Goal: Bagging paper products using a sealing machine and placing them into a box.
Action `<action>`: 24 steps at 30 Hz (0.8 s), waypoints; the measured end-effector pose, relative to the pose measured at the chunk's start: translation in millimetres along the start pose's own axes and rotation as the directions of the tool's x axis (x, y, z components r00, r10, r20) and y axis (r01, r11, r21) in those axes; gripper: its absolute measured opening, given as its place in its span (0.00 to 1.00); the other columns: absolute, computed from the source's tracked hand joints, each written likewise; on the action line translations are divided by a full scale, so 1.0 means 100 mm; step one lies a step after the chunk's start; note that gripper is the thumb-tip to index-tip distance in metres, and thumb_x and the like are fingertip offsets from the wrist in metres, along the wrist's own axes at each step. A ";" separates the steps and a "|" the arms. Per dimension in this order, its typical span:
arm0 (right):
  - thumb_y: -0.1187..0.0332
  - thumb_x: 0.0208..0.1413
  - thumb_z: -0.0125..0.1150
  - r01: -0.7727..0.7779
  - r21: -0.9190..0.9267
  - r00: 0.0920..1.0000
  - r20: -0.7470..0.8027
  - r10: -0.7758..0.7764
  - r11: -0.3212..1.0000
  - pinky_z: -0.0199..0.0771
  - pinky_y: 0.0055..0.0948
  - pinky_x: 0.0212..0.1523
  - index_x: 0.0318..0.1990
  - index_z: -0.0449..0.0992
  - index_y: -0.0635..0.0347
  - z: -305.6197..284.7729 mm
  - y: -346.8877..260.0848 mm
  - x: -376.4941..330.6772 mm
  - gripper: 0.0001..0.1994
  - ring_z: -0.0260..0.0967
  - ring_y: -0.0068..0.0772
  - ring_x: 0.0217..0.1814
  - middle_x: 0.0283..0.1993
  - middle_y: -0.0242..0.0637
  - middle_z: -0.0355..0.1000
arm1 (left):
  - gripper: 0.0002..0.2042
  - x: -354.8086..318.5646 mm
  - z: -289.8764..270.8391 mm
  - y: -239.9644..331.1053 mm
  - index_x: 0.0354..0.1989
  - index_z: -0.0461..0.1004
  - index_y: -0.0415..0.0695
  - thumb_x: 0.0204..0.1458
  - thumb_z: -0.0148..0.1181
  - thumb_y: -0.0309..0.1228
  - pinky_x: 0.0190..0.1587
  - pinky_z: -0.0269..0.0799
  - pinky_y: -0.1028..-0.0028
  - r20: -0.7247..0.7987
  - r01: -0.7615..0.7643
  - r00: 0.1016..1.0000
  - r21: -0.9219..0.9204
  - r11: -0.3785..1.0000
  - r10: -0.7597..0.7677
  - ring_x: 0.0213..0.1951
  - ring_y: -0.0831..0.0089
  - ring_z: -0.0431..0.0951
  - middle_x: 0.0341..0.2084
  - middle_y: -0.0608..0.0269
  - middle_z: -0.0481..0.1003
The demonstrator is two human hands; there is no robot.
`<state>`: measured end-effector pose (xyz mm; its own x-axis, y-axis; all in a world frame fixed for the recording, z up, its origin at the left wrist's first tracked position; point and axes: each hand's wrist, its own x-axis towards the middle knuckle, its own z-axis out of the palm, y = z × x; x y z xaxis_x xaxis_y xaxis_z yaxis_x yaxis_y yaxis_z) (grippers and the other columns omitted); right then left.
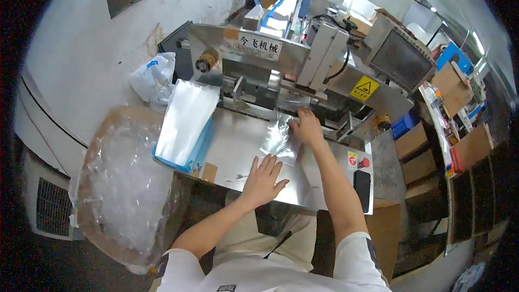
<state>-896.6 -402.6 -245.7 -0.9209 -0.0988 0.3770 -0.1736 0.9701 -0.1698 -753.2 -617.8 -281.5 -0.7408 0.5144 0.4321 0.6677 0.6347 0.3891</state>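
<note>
A clear plastic bag (pixel 277 139) lies flat on the steel worktop (pixel 232 140) of a machine, its far end reaching under the machine's front. My right hand (pixel 308 127) rests at the bag's right edge close to the machine, fingers stretched forward and the thumb apart. Nearer to me, my left hand (pixel 261 182) is spread open, palm down, just below the bag's near end, with nothing held. To its left stands a stack of clear flat bags (pixel 186 119) in a blue tray (pixel 184 163).
At the left a large carton (pixel 89 184) holds crumpled clear plastic. A monitor (pixel 403 59) hangs at the machine's right. By the worktop's right edge are a red button (pixel 364 163) and a black phone (pixel 361 189). A white bag (pixel 154 78) sits near the wall.
</note>
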 end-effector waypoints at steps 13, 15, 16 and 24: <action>0.57 0.58 0.56 -0.029 -0.065 0.999 0.013 0.030 0.997 0.66 0.50 0.54 0.54 0.67 0.65 -0.25 -0.05 0.12 0.23 0.68 0.56 0.55 0.50 0.56 0.71 | 0.26 -0.04 0.02 0.00 0.57 0.66 0.36 0.56 0.57 0.43 0.66 0.48 0.44 -0.099 0.061 0.993 -0.070 0.996 -0.068 0.64 0.47 0.60 0.57 0.42 0.66; 0.55 0.58 0.55 -0.030 -0.055 0.999 -0.017 0.029 0.998 0.65 0.51 0.55 0.54 0.68 0.65 -0.26 -0.07 0.14 0.23 0.68 0.56 0.55 0.50 0.55 0.72 | 0.27 -0.02 0.00 0.00 0.57 0.66 0.35 0.55 0.58 0.42 0.66 0.48 0.44 -0.146 0.101 0.983 -0.091 0.991 -0.114 0.64 0.46 0.59 0.58 0.41 0.65; 0.55 0.58 0.55 -0.038 -0.055 0.999 -0.016 0.037 0.998 0.65 0.51 0.55 0.54 0.68 0.65 -0.21 0.00 0.15 0.23 0.68 0.56 0.55 0.50 0.55 0.72 | 0.27 0.01 -0.01 0.01 0.57 0.65 0.34 0.54 0.60 0.41 0.66 0.47 0.43 -0.199 0.135 0.967 -0.118 0.984 -0.157 0.65 0.44 0.57 0.58 0.40 0.64; 0.57 0.59 0.53 -0.059 -0.101 0.996 0.063 0.065 0.993 0.62 0.54 0.58 0.58 0.67 0.61 -0.30 0.05 0.27 0.23 0.67 0.56 0.57 0.50 0.57 0.72 | 0.33 0.02 -0.03 -0.03 0.62 0.56 0.32 0.53 0.60 0.40 0.66 0.45 0.44 -0.310 0.214 0.910 -0.217 0.952 -0.275 0.66 0.39 0.52 0.62 0.37 0.58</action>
<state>-911.5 -393.4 -208.7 -0.9503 -0.0490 0.3073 -0.0830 0.9917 -0.0985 -756.3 -620.3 -278.7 -0.8348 0.1144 0.5385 0.4933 0.5897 0.6395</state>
